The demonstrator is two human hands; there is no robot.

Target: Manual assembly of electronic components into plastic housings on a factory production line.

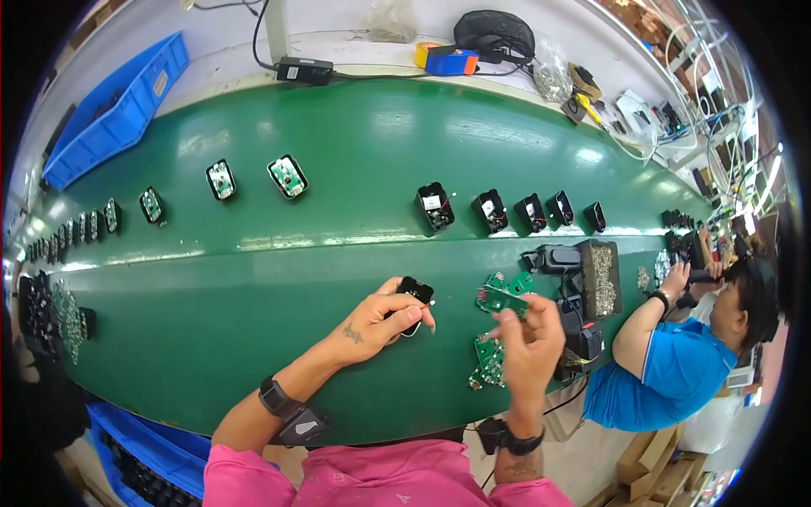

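My left hand [380,319] is closed around a small black plastic housing [416,290] over the middle of the green table. A short wire with a white connector pokes out of the housing beside my thumb. Between the thumb and fingers of my right hand [530,338] is a green circuit board [500,299], held by its edge. Just beyond that board lies a pile of loose circuit boards [517,284]. A second cluster of boards [486,363] rests nearer me, left of my right wrist. What lies inside the housing is mostly hidden by my fingers.
Black housings [435,207] stand in a row at centre right; housings fitted with boards [288,177] run leftward. A tray of small metal parts [601,279] sits right of my right hand, near black devices [557,258]. A co-worker [676,363] works at right. A blue bin [118,114] stands far left.
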